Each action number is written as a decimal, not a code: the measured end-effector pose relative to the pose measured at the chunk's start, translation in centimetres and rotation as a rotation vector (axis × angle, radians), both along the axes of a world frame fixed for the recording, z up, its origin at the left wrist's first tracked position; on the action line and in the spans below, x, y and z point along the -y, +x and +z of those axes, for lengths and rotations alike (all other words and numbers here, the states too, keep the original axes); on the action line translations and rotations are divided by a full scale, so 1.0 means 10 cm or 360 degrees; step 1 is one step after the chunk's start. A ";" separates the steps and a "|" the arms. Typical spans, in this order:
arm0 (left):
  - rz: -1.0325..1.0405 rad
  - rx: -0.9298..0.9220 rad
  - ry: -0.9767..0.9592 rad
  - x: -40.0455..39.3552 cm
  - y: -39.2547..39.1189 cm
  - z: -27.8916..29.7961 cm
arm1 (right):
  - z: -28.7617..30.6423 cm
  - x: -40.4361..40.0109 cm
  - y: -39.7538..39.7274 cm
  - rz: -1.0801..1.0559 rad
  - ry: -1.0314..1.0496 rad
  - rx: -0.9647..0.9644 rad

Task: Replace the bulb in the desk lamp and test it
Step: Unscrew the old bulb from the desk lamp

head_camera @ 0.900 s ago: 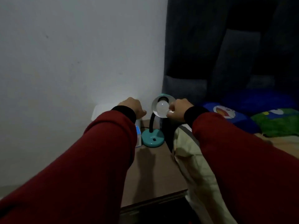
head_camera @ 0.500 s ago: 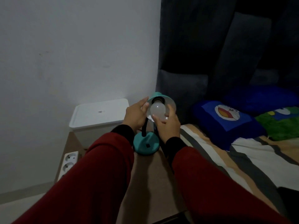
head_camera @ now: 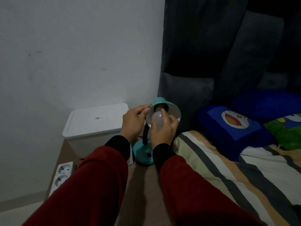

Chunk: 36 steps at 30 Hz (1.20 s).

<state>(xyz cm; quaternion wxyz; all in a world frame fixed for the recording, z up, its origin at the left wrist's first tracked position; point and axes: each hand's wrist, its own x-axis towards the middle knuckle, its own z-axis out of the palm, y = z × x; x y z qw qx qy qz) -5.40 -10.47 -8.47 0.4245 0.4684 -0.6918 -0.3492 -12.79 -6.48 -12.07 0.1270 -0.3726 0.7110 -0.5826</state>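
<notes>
Dimly lit. Left hand (head_camera: 132, 123) pinching teal lamp shade (head_camera: 164, 110) rim; right hand (head_camera: 162, 130) wrapped around white bulb (head_camera: 157, 121) at socket. Lamp base (head_camera: 141, 154) on brown surface (head_camera: 143, 185).

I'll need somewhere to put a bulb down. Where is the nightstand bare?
Bare patch: the brown nightstand top in front of the teal lamp base, between the sleeves and the striped bedding. Crowded: the back, with the white box, and the left edge, with the power strip.
</notes>
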 end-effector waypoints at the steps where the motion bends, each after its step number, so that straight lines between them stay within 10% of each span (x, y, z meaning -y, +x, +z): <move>1: -0.0007 -0.0009 0.0013 0.00 0.00 -0.01 | 0.01 0.00 0.02 -0.0042 0.0002 0.0115; 4: -0.0028 -0.0035 0.0038 0.01 0.00 -0.03 | 0.06 0.02 0.01 -0.0179 -0.0002 0.0489; 36: -0.0085 -0.0052 0.0105 0.03 0.04 0.04 | 0.16 -0.02 0.00 -0.0050 0.0008 0.0173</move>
